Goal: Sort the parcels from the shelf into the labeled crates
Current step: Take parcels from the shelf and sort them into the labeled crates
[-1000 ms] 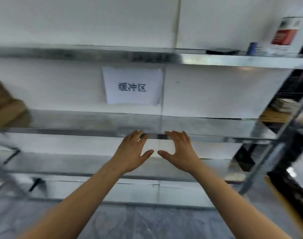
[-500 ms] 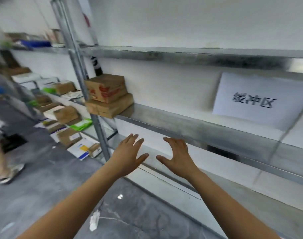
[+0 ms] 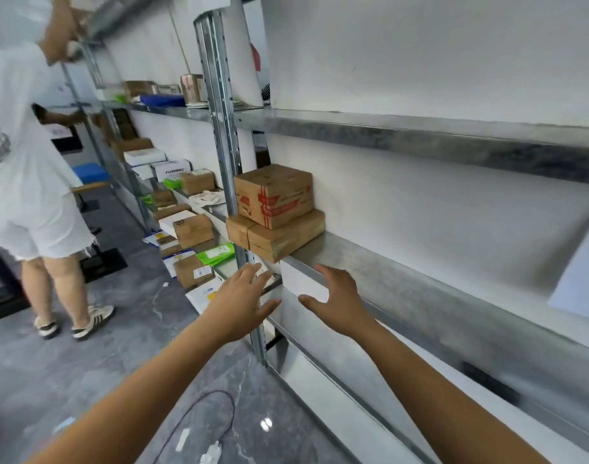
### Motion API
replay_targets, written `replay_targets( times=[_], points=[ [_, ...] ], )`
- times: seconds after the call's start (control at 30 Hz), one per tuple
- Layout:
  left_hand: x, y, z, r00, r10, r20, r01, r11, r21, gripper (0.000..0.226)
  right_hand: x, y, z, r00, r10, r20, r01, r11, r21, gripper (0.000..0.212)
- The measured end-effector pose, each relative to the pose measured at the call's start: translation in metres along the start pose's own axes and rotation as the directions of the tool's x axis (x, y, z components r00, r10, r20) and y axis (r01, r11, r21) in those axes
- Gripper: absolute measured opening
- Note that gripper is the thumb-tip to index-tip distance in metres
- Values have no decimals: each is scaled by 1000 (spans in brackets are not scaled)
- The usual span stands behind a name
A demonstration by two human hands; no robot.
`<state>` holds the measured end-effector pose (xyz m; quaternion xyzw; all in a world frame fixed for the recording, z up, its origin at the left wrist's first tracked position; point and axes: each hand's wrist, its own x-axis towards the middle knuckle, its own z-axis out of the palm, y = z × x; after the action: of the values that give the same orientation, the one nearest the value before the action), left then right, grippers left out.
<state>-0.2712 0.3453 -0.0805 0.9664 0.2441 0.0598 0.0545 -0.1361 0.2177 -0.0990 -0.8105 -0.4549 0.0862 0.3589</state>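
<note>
Reaching, both hands' fingers [image 3: 252,274] spread, holding nothing.

Both hands [image 3: 239,304] [image 3: 341,304] outstretched — fingers [image 3: 252,272] spread

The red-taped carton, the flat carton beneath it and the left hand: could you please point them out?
red-taped carton [image 3: 288,200], head view, on its taped side face.
flat carton [image 3: 286,239], head view, on its long side face.
left hand [image 3: 237,304], head view, on the back of the hand.
</note>
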Motion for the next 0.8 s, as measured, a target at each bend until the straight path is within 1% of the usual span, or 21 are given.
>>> replay_targets(
  times=[0.1,0.27,0.33,0.43,0.53,0.67,0.8],
  points=[
    [52,-14,-9,999,-20,-37,21,1000,18,60,54,10,-13,1000,-12,1,12,999,40,65],
    [106,-32,-8,996,-85,-42,85,996,2,60,136,30,-17,999,16,37,-20,995,98,66],
    [114,-37,-3,995,-97,-38,96,995,-7,59,157,32,-9,998,40,57,-48,987,153,64],
    [129,-51,1,991,-136,-14,136,991,-16,59,181,31,7,989,49,136,-82,964,251,61],
    [150,-71,0,984,-175,-23,173,983,-63,59,202,28,14,983,59,172,-104,959,264,59],
    [184,-92,-4,983,-168,-68,161,982,-101,56,238,21,15,987,93,130,-126,952,278,57],
    [230,-122,-3,988,-140,-67,132,985,-112,54,282,10,25,986,143,88,-162,947,278,55]
  ],
)
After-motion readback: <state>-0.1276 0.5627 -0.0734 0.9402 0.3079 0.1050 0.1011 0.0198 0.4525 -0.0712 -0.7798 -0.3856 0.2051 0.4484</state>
